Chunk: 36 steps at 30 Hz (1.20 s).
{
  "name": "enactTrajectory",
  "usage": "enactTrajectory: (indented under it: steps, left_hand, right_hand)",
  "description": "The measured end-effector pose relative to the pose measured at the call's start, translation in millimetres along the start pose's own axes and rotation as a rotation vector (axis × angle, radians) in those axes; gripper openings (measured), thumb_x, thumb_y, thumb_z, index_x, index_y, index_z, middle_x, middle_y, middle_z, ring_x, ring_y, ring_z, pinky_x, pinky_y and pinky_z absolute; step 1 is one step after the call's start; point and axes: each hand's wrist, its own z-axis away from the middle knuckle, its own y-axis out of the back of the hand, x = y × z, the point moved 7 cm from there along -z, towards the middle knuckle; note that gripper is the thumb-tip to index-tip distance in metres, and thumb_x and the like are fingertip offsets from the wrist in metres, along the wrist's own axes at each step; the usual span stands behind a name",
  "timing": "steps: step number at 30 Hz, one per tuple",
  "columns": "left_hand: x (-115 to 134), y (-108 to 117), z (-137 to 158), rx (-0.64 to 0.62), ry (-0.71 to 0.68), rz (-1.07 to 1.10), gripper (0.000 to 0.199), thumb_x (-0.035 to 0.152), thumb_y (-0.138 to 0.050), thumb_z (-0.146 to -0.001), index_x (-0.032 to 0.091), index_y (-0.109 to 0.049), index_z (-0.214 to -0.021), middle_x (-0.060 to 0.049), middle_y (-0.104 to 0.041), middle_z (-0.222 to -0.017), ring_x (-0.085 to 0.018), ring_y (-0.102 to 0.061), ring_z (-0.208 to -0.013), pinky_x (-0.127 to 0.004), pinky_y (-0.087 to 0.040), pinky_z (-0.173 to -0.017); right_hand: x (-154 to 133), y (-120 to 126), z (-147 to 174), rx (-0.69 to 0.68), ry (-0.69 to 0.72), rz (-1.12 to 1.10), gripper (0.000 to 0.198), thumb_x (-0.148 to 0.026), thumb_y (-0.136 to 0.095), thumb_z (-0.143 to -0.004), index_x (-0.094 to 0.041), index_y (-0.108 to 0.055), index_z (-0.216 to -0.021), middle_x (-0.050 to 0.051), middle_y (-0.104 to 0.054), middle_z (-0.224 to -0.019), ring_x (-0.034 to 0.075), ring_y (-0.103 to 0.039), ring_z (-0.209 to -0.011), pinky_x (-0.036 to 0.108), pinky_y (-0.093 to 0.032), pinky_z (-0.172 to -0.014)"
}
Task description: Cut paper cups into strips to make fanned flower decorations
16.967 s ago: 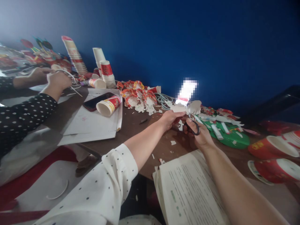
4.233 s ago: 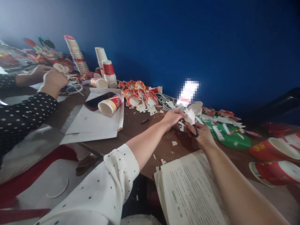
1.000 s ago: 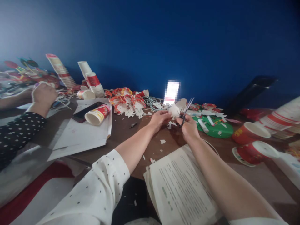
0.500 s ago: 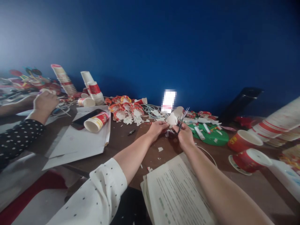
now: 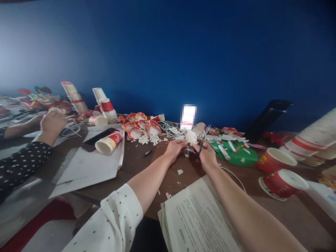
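Note:
My left hand (image 5: 176, 149) pinches the lower left edge of a white paper cutout (image 5: 191, 136) with a wavy, notched outline. My right hand (image 5: 207, 154) is closed round a pair of scissors (image 5: 204, 138), whose blades point up and away. The fingertips of that hand lie close to the cutout's lower right side; whether they touch it I cannot tell. Just behind the cutout stands a bright, blurred-out phone screen (image 5: 187, 117). Small white scraps (image 5: 180, 172) lie on the brown table beneath my hands.
Left of centre lies a heap of cut paper cups (image 5: 143, 127). A green disc (image 5: 245, 158) with scraps and a marker is at right, near red cups (image 5: 285, 182). Printed sheets (image 5: 194, 213) lie in front. A co-worker's hand (image 5: 54, 122) is at far left.
The white cutout has turned between my hands and now shows its notched outline more fully. The whole view has tipped slightly, so the table sits lower. Scissors remain in my right hand.

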Motion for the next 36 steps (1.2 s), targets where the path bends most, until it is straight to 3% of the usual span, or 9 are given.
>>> enactTrajectory:
  steps: [6,13,22,31,36]
  left_hand:
    - [-2,1,-3,-0.025,-0.026,-0.018,0.013,0.022,-0.078,-0.069,0.013,-0.073,-0.077,-0.003,-0.068,-0.069,-0.01,-0.06,-0.06,-0.023,-0.049,-0.062]
    - [6,7,-1,0.04,-0.08,0.02,0.018,0.025,-0.08,-0.066,0.013,-0.075,-0.078,-0.004,-0.069,-0.071,-0.01,-0.06,-0.062,-0.023,-0.048,-0.062]
    - [6,5,1,0.053,-0.133,-0.104,0.015,0.024,-0.076,-0.07,0.013,-0.075,-0.079,-0.002,-0.066,-0.064,-0.009,-0.057,-0.055,-0.022,-0.045,-0.058]
    - [4,7,-3,0.058,-0.136,-0.142,0.017,0.026,-0.075,-0.071,0.014,-0.076,-0.083,-0.002,-0.067,-0.064,-0.009,-0.058,-0.057,-0.022,-0.047,-0.059]
    - [8,8,-2,0.08,-0.155,-0.146,0.017,0.027,-0.075,-0.073,0.015,-0.077,-0.084,-0.002,-0.067,-0.064,-0.01,-0.059,-0.058,-0.023,-0.048,-0.06]
  right_hand:
    - [0,-1,3,0.008,-0.041,-0.013,0.054,-0.04,-0.083,-0.057,-0.019,-0.07,-0.105,-0.001,-0.068,-0.068,0.017,-0.062,-0.061,0.028,-0.047,-0.057]
    - [7,-2,6,-0.027,-0.109,-0.021,0.055,-0.038,-0.083,-0.058,-0.02,-0.068,-0.108,-0.004,-0.063,-0.063,0.014,-0.055,-0.054,0.026,-0.042,-0.051]
    - [3,-6,0,-0.055,-0.012,-0.052,0.056,-0.04,-0.084,-0.056,-0.018,-0.066,-0.105,0.001,-0.07,-0.08,0.019,-0.066,-0.076,0.03,-0.049,-0.067]
    - [-2,-11,8,-0.098,-0.112,0.005,0.056,-0.035,-0.08,-0.059,-0.019,-0.064,-0.11,-0.004,-0.063,-0.063,0.014,-0.055,-0.053,0.026,-0.042,-0.051]
    - [-3,-16,12,-0.146,-0.134,-0.015,0.057,-0.036,-0.079,-0.06,-0.018,-0.064,-0.111,-0.004,-0.063,-0.064,0.013,-0.053,-0.052,0.026,-0.041,-0.05]
